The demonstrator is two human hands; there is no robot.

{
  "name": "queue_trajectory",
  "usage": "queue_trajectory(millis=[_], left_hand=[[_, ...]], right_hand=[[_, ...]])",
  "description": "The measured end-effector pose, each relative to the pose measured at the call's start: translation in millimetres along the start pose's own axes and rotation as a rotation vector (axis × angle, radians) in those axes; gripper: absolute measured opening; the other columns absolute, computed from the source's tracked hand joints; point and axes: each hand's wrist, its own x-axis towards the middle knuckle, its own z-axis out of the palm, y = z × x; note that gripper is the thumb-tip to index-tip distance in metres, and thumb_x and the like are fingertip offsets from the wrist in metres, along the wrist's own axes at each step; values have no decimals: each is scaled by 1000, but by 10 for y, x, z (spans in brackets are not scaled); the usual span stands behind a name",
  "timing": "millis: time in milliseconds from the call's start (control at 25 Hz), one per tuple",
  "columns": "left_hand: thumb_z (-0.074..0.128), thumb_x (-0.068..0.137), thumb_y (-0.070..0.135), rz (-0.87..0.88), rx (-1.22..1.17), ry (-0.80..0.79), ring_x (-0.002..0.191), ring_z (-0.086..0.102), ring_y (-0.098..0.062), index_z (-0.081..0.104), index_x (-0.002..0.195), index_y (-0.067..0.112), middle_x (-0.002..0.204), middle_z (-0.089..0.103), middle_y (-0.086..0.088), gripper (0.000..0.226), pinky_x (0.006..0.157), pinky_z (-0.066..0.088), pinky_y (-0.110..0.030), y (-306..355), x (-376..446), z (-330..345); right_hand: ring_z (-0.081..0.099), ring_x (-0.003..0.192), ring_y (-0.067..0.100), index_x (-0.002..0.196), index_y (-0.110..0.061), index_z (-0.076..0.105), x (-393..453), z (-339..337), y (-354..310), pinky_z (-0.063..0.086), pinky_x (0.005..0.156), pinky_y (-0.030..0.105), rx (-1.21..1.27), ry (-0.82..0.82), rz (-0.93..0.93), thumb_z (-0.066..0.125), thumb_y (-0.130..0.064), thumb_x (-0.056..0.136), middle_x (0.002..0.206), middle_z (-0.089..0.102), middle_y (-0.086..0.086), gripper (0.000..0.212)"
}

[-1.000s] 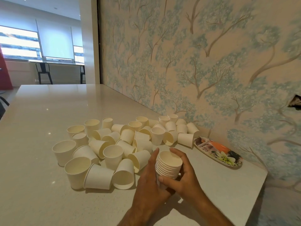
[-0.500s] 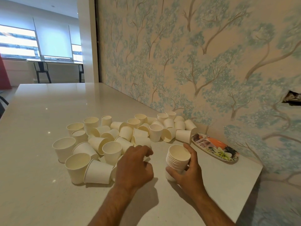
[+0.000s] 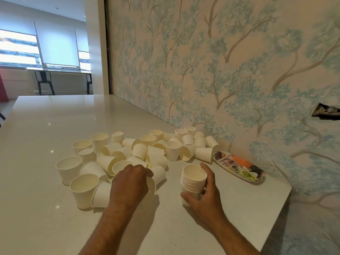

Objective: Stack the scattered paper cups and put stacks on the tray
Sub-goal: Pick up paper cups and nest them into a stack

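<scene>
Two hands on table (image 3: pixel 46 208): right hand (image 3: pixel 204 197) wraps stack of cups (image 3: pixel 193 179), upright, near tray (image 3: pixel 239 169); left hand (image 3: pixel 130 183) fingers curled on a cup (image 3: pixel 151 184) at loose pile (image 3: pixel 138 151).

scattered cups (image 3: pixel 139 153) crowd left, bare counter (image 3: pixel 230 196) before tray (image 3: pixel 239 167)

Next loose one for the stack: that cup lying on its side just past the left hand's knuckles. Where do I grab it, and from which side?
Grip the tipped cup across its side wall, coming down from above with the left hand. It lies on its side with its mouth toward that hand, so the wall is the exposed part. The right hand holds the stack upright, ready to receive it.
</scene>
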Motion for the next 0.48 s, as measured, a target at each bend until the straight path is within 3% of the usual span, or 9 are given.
queue_trajectory(millis=[120, 240, 360, 480], left_hand=[[80, 75, 14, 72, -148, 225, 84, 67, -16, 73, 106, 26, 102, 73, 2, 34, 70, 59, -34, 14, 42, -81], [78, 77, 10, 112, -381, 419, 73, 64, -10, 72, 110, 17, 97, 73, 4, 34, 69, 55, -23, 124, 55, -240], [74, 80, 11, 49, -603, 474, 71, 62, -3, 72, 110, 18, 93, 64, 20, 30, 67, 53, -15, 287, 53, -300], [72, 80, 13, 40, -649, 416, 68, 60, 2, 73, 108, 20, 93, 67, 18, 29, 66, 51, -12, 413, 41, -207]], right_hand=[[48, 118, -2, 134, -54, 20, -13, 23, -3, 46, 83, 5, -12, -10, -7, 90, -10, 64, 127, 39, -32, 108], [45, 121, -6, 136, -57, 19, -16, 57, 23, 45, 91, 9, -47, -37, -13, 92, -19, 62, 129, 41, -33, 110], [41, 122, -13, 133, -64, 17, -29, 88, 1, 36, 94, 6, -85, -85, -34, 90, -32, 65, 130, 36, -42, 105], [38, 126, -14, 133, -68, 16, -53, 109, -39, 35, 96, 2, -127, -121, -81, 87, -42, 68, 132, 35, -48, 100]])
